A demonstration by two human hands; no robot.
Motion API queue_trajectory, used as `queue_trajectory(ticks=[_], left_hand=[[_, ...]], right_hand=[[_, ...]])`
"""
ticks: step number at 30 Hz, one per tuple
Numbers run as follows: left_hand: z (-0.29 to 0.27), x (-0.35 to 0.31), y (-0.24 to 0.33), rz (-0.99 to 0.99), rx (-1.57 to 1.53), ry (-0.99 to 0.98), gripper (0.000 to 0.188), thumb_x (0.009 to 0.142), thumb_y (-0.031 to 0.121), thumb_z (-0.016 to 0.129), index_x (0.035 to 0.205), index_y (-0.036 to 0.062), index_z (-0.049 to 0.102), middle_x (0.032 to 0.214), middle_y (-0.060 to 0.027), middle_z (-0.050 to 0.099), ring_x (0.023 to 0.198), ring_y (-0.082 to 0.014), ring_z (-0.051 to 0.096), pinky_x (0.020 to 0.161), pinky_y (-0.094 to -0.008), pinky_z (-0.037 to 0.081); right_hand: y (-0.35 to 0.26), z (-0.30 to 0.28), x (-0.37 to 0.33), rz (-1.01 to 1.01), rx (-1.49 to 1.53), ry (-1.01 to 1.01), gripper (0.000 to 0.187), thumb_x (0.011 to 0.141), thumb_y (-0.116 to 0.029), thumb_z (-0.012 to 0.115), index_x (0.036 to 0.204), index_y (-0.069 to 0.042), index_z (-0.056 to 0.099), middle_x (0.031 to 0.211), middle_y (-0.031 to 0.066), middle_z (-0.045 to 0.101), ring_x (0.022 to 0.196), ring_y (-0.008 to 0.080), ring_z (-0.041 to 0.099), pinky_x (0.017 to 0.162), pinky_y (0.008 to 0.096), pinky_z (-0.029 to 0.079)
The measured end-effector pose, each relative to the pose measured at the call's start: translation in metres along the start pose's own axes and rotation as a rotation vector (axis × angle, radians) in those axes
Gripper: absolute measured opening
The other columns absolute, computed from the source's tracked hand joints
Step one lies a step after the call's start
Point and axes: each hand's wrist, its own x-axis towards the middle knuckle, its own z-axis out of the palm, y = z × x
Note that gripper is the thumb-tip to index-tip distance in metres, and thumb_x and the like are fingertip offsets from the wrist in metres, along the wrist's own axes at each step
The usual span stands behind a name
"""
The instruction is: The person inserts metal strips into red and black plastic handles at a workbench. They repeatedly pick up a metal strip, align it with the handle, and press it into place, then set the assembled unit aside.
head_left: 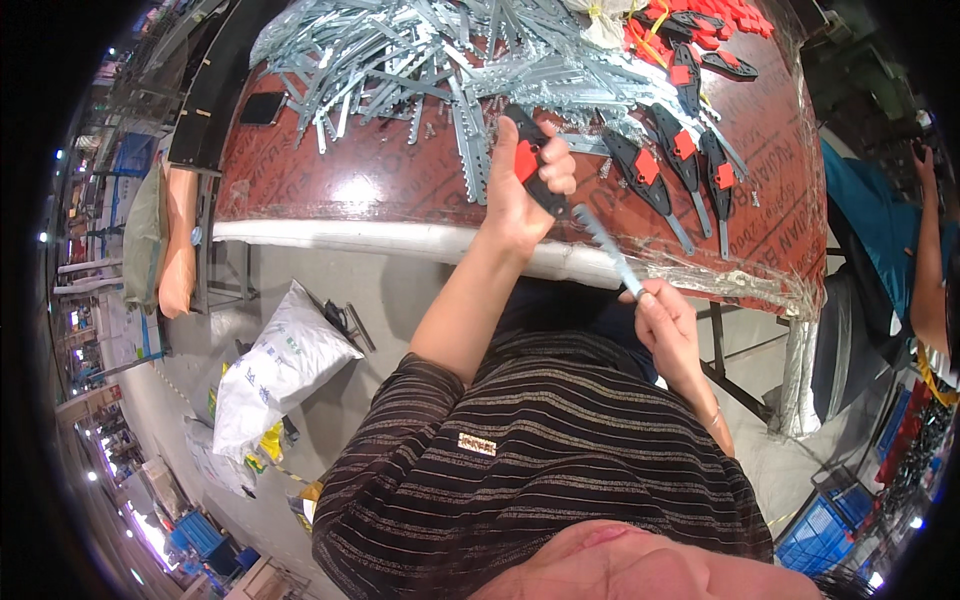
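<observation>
My left hand (512, 200) is wrapped round a black handle with a red insert (526, 160), raised over the front of the table. In the fingers of my right hand (668, 325) is the lower end of a toothed metal strip (608, 245), held slanting up to the left. Its upper end comes close to the bottom of the handle; whether they touch I cannot tell. Right of my left hand lie several black-and-red tools (640, 168) with metal strips sticking out. A big heap of loose toothed metal strips (400, 65) covers the far side.
The reddish-brown table (330, 185) has a white padded front edge (370, 242). Red parts (735, 18) are piled at the far right, and a small black block (263, 108) sits at the left. A white sack (280, 365) stands on the floor. Another person's arm (930, 240) shows at the right.
</observation>
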Motion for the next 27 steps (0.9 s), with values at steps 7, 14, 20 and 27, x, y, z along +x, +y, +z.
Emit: queue_trajectory(ticks=[7, 14, 20, 27], left_hand=[[0.012, -0.010, -0.003, -0.609, 0.740, -0.049, 0.087, 0.080, 0.075, 0.022, 0.104, -0.0013, 0.055, 0.070, -0.0072, 0.061, 0.052, -0.0135, 0.060, 0.044, -0.0250, 0.050], [0.014, -0.008, -0.005, -0.759, 0.657, -0.062, 0.086, 0.082, 0.073, 0.024, 0.133, 0.0037, 0.030, 0.091, -0.0254, 0.060, 0.063, -0.0257, 0.065, 0.051, -0.0303, 0.056], [-0.002, -0.014, -0.004, -0.282, 0.491, -0.245, 0.067, 0.087, 0.051, 0.051, 0.136, 0.0093, 0.033, 0.117, -0.0121, 0.054, 0.102, -0.0236, 0.057, 0.087, -0.0370, 0.048], [0.006, -0.004, -0.032, -0.022, 0.292, -0.099, 0.058, 0.092, 0.046, 0.041, 0.134, 0.0066, 0.034, 0.128, -0.0098, 0.048, 0.118, -0.0245, 0.046, 0.099, -0.0412, 0.040]], right_hand=[[-0.020, -0.009, 0.038, -0.349, -0.196, 0.274, 0.023, 0.096, -0.016, 0.041, 0.104, 0.000, 0.055, 0.077, 0.0006, 0.053, 0.063, 0.0044, 0.046, 0.054, 0.0178, 0.035], [-0.035, -0.004, 0.086, -0.472, -0.582, 0.276, 0.016, 0.094, -0.012, 0.047, 0.099, 0.001, 0.055, 0.074, 0.0029, 0.058, 0.069, 0.0118, 0.053, 0.064, 0.0256, 0.044], [-0.015, -0.008, 0.090, -0.216, 0.039, 0.377, 0.015, 0.096, -0.016, 0.044, 0.094, -0.003, 0.053, 0.067, -0.0015, 0.051, 0.055, 0.0031, 0.043, 0.048, 0.0183, 0.035], [0.000, 0.041, 0.077, -0.282, 0.211, 0.306, 0.016, 0.097, -0.018, 0.040, 0.096, -0.003, 0.044, 0.065, 0.0025, 0.049, 0.047, 0.0052, 0.041, 0.042, 0.0185, 0.036]])
